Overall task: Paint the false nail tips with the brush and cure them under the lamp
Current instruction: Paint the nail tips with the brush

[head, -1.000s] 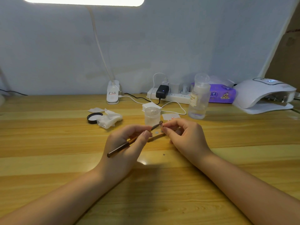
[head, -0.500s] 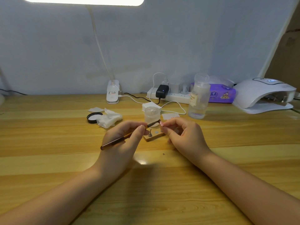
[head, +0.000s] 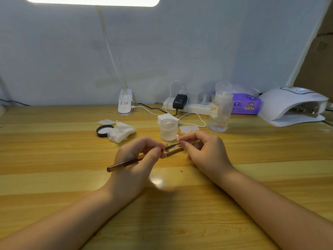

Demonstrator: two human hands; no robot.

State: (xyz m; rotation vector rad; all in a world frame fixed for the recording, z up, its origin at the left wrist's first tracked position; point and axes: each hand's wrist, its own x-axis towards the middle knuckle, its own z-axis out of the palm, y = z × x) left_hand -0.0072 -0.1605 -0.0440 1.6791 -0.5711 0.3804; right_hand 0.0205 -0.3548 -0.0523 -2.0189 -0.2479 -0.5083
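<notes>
The false nail tip (head: 178,138) is pinched between the fingertips of the right hand (head: 203,150), just above the wooden table (head: 54,159). The brush (head: 138,157) is gripped in the curled fingers of the left hand (head: 137,159), and its dark tip reaches the nail tip. Under them lies a small wooden holder (head: 173,152). Behind stands a clear jar (head: 169,129), and the white curing lamp (head: 292,105) sits far right.

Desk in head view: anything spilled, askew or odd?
No spill visible. Only loose clutter: a crumpled tissue beside a black lid lying off its jar, behind the left hand. The clear bottle stands upright.
</notes>
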